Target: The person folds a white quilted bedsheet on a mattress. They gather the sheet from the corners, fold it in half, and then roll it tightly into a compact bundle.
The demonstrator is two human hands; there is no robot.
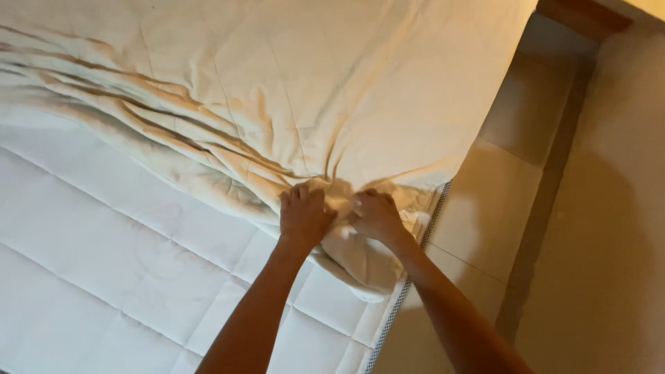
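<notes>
Left hand (303, 216) and right hand (375, 215) clench bunched cream sheet (277, 83) corner at quilted mattress (104, 242) edge. Risk: uneven pull deepens wrinkles; corner slips free.

A sheet (277, 83) lies on the mattress (104, 263) (bunched near its right edge); floor (506, 194) lies right.

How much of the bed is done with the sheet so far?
The cream sheet already lies over the far part of the bed. Right now the left hand and right hand grip a bunched corner of it near the bed's edge. The white quilted mattress nearer the camera is still bare, and the sheet has deep wrinkles, so a good part looks left.
</notes>
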